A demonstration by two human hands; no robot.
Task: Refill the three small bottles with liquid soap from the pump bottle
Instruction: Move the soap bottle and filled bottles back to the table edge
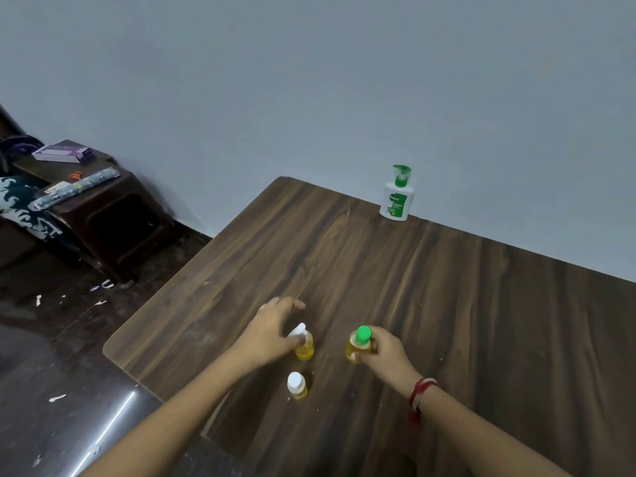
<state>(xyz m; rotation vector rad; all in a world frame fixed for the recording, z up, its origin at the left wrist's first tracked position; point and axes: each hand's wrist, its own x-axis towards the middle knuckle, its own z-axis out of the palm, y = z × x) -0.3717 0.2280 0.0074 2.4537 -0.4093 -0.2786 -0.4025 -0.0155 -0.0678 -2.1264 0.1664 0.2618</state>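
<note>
Hands both busy, low centre of the head view, roughly 6 o'clock on the counter [447,304].

- Left hand [272,333]: thumb and fingertips pinch the white cap of a small bottle, the left white-cap bottle [305,349]. Index finger sticks out past it toward 12. Bottle upright, yellow liquid in the lower part.
- Right hand [385,351]: wrapped round the green-cap bottle [359,344], thumb on the front near the base, fingers behind. Cap is on and the body is full of yellow liquid. Whether it tilts or stands straight, can't tell.
- Spare white-cap bottle [297,385]: free-standing, at 6 o'clock from the left one, close to it but not touching. Capped, with yellow liquid inside.
- Pump bottle [396,196]: at 1 o'clock, far edge of counter against the grey wall [344,80], well apart from both hands. White body, green pump head, green label reading "Dettol". Smaller print is unreadable.
- Red thread band [421,394] on the right wrist.
- At 10 o'clock, off the counter: dark side table [113,215] carrying a purple-white box [63,153] and orange scissors [75,175]. Box text is too small to read.
</note>
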